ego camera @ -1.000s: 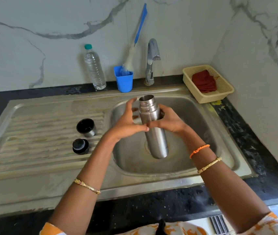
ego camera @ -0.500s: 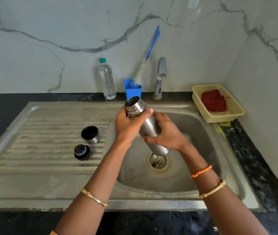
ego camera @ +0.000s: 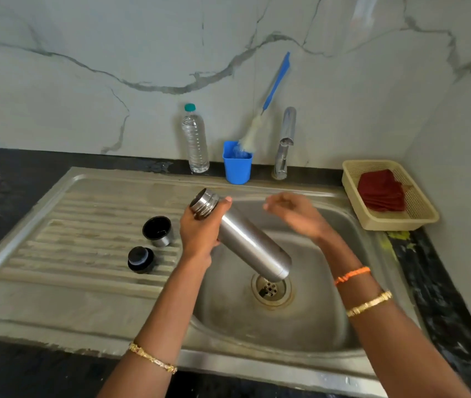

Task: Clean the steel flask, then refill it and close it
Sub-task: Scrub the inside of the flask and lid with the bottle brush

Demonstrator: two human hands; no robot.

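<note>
My left hand grips the steel flask near its open neck. The flask is tilted, mouth up and to the left, base down over the sink basin above the drain. My right hand is off the flask, blurred, fingers loosely spread above the basin to the flask's right. On the drainboard to the left stand the flask's steel cup lid and its black stopper. A blue-handled bottle brush stands in a blue cup at the back.
A clear water bottle with a green cap stands left of the blue cup. The tap rises behind the basin. A yellow basket with a red cloth sits at the right, on the black counter.
The flask has tipped from upright to slanted, mouth to the left. My right hand has let go of it and pulled back to the right; the left hand closed around its neck.
</note>
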